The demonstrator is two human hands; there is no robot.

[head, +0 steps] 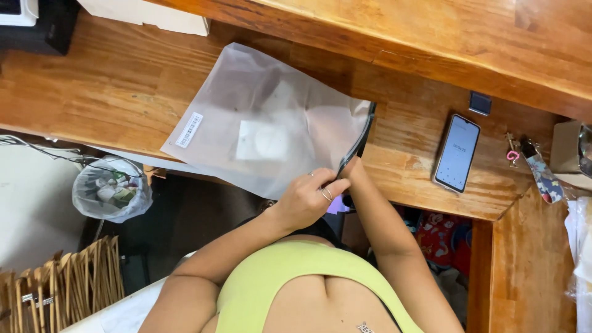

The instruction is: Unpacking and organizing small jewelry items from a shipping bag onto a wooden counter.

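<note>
Wide wooden worktop (123,86) here, and plenty scattered on it: a phone (457,153) lies face up to the right with its screen lit, a small dark square (480,103) just beyond it, and a bunch of keys on a patterned strap (540,174) further right near the corner. Top left, a white box (148,15) sits at the far edge. Below the worktop on the left there's a bin (112,188) lined with clear plastic, with a fan of brown paper bags (68,283) beside it. Nothing lies between the hands and the frosted bag (265,120), which is spread flat across the middle of the worktop, its near corner hanging off the front edge, a barcode sticker at its left side and a dark zip strip along its right edge. Left hand (306,198), rings showing, comes up from below with its fingers (330,185) pressed together, pinching the lower end of that zip edge. Right hand (353,166) is tucked just behind it at the same spot, mostly hidden; can't tell how its fingers are set.
</note>
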